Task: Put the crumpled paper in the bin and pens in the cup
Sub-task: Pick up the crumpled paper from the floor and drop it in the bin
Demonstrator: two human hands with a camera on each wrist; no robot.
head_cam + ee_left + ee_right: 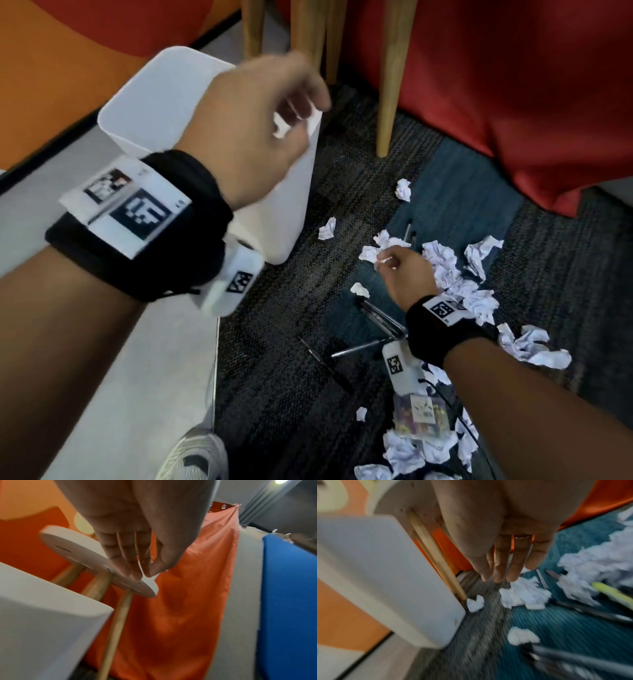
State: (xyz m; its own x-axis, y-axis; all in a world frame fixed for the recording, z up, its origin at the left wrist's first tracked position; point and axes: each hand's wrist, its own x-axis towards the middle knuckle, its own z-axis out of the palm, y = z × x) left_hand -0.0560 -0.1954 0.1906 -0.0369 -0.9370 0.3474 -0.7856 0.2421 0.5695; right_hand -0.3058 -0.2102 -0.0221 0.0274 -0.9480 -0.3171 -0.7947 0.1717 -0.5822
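My left hand [301, 116] hovers over the open top of the white bin [164, 102], pinching a small scrap of crumpled paper [283, 129] between thumb and fingers [135, 573]. My right hand [387, 262] is low over the carpet at the near edge of a heap of crumpled paper [442, 263]. Its fingers [498, 574] hang straight just above a white wad [522, 595], holding nothing. Black pens [380, 318] lie on the carpet under that wrist. A colourful patterned cup [421, 414] lies near my right forearm.
A stool with wooden legs [390, 85] and a round white seat [77, 553] stands just behind the bin, against red cloth [513, 102]. More paper wads [404, 452] litter the carpet. A yellow pen [614, 596] lies by the heap. My shoe [198, 459] shows at the bottom.
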